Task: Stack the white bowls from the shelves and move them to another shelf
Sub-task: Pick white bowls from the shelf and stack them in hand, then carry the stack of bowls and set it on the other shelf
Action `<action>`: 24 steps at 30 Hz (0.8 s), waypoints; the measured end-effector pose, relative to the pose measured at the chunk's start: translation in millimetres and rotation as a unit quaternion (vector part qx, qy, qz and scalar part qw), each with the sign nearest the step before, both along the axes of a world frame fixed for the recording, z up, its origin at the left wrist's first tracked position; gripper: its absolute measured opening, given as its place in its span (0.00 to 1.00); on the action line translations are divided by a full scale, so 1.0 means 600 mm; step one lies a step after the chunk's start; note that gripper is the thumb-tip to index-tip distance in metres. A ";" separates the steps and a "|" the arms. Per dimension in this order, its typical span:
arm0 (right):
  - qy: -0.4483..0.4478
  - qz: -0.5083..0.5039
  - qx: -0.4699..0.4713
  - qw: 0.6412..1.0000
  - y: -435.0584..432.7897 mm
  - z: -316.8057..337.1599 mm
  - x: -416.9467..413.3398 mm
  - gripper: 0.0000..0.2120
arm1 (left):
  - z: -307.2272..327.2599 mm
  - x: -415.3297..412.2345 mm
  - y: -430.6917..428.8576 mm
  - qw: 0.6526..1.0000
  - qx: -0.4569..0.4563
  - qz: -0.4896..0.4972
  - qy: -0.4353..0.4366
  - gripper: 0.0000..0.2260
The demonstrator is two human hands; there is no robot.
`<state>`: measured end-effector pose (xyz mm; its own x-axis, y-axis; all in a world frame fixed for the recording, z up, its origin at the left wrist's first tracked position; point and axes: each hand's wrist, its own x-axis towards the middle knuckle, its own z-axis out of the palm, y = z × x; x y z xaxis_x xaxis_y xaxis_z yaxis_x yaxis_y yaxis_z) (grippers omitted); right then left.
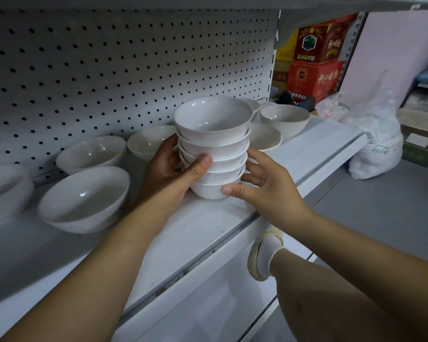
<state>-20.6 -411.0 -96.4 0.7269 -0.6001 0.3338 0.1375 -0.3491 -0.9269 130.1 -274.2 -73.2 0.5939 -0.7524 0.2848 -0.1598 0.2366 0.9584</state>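
Fingers (174, 147) of the left hand (164, 169) are curling round the back of the stack of white bowls (213, 134), and its thumb is pressing on the front. Fingers (253, 155) of the right hand (266, 186) are bending round the other side, with that thumb touching the bottom bowl. Both hands are gripping the stack.

On the far left, a loose bowl (5, 188) is peeking in at the edge. Next to it, a big bowl (84, 198) is sitting near the front of the shelf (208, 233). Two more bowls (92, 154) are sitting behind it by the wall with holes (109, 70).

The stack is standing upright in the middle of the shelf.

Behind the stack on the right, a flat bowl (266, 138) and a deeper bowl (284, 118) are sitting close together. Past them, red boxes (316, 58) are piling up at the back, and a white bag (376, 154) is leaning on the floor.
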 end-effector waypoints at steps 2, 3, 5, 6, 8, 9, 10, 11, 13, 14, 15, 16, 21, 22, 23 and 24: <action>-0.006 0.001 0.004 1.000 -0.001 0.003 -0.008 0.38 | 0.002 -0.009 0.004 1.000 0.001 -0.008 0.006 0.31; -0.007 0.004 0.007 1.000 -0.001 0.005 -0.014 0.38 | 0.002 -0.013 0.006 1.000 0.002 -0.012 0.011 0.31; -0.008 0.007 0.014 1.000 0.003 0.006 -0.025 0.38 | 0.002 -0.020 0.011 1.000 -0.002 -0.011 0.017 0.30; -0.009 0.006 0.017 1.000 0.006 0.008 -0.032 0.38 | 0.004 -0.024 0.013 1.000 -0.006 -0.010 0.016 0.30; -0.010 0.009 0.019 1.000 0.012 0.014 -0.046 0.37 | 0.006 -0.036 0.017 1.000 -0.012 -0.013 0.010 0.29; -0.011 0.011 0.019 1.000 0.014 0.017 -0.053 0.37 | 0.006 -0.041 0.020 1.000 -0.014 -0.012 0.011 0.28; -0.011 0.012 0.023 1.000 0.018 0.022 -0.063 0.36 | 0.008 -0.048 0.024 1.000 -0.019 -0.012 0.013 0.28; -0.009 0.012 0.026 1.000 0.023 0.029 -0.073 0.36 | 0.012 -0.056 0.029 1.000 -0.024 -0.013 0.015 0.27; -0.002 0.011 0.021 1.000 0.033 0.043 -0.098 0.36 | 0.021 -0.075 0.040 0.999 -0.028 -0.012 0.015 0.28; 0.001 0.005 0.018 1.000 0.038 0.049 -0.113 0.36 | 0.027 -0.085 0.044 1.000 -0.024 -0.016 0.010 0.30; 0.003 -0.005 0.017 1.000 0.044 0.053 -0.128 0.37 | 0.032 -0.096 0.047 1.000 -0.019 -0.024 0.005 0.31; 0.005 -0.016 0.017 1.000 0.050 0.058 -0.145 0.36 | 0.036 -0.109 0.050 0.999 -0.016 -0.033 0.001 0.34; 0.014 -0.060 0.025 0.998 0.077 0.079 -0.235 0.35 | 0.047 -0.185 0.054 0.996 -0.034 -0.075 0.014 0.34; 0.014 -0.070 0.024 0.997 0.082 0.085 -0.251 0.35 | 0.051 -0.199 0.053 0.996 -0.040 -0.083 0.014 0.33; 0.014 -0.076 0.019 0.997 0.086 0.092 -0.266 0.36 | 0.055 -0.211 0.051 0.995 -0.044 -0.090 0.013 0.33; 0.015 -0.080 0.014 0.997 0.089 0.099 -0.281 0.36 | 0.060 -0.224 0.049 0.994 -0.047 -0.097 0.013 0.34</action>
